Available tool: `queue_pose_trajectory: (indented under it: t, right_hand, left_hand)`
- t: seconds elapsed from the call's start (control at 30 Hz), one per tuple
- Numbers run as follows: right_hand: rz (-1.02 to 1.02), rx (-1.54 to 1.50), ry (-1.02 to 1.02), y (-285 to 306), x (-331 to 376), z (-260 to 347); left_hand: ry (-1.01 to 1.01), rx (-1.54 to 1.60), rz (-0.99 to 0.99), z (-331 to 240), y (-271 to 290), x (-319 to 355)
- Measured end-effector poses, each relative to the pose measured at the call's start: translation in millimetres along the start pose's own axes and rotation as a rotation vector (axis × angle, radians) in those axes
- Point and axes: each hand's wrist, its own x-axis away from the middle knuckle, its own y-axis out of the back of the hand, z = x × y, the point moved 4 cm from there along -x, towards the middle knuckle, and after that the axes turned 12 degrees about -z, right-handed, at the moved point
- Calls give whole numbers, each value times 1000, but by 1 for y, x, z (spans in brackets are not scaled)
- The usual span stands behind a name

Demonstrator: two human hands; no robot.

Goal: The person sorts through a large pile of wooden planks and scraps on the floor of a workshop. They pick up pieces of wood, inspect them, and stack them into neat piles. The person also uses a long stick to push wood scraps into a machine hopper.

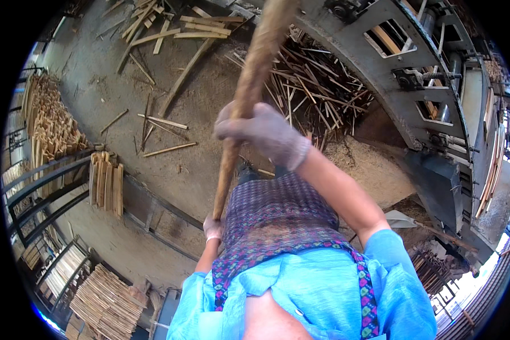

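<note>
A long, rough brown strip of wood (254, 73) crosses in front of me, slanting from beside my left hip up past the top of the picture. Higher along it, my right hand (269, 135) in a pale glove has its fingers wrapped round the wood. My left hand (212, 228), gloved too, is closed around the lower end near my patterned apron (289, 204). The upper part of the strip looks large and a little blurred, so its far end is cut off from sight.
Loose wood strips (178, 68) lie scattered on the dusty floor ahead. A heap of thin offcuts (317, 85) is beside a grey metal machine (374, 45) on the right. At left stand metal rails (45, 195) and stacked slats (106, 182), with a bundle of sticks (109, 300) nearer.
</note>
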Motion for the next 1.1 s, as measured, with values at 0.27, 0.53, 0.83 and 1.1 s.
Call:
queue_pose_trajectory:
  t: [0.27, 0.53, 0.83, 1.1]
  right_hand:
    - [-17, -29, -536, -77, -10, -217]
    - [-452, -635, -1028, 23, 32, -373]
    - [-809, -781, -536, 266, -85, -285]
    - [-1087, 22, -555, 399, -170, -305]
  left_hand:
    - [406, -87, 242, 173, 3, 171]
    - [405, -364, 309, 199, 23, 228]
    - [-194, -184, 194, -82, -37, 2]
    - [-562, 104, 288, -442, -124, -77]
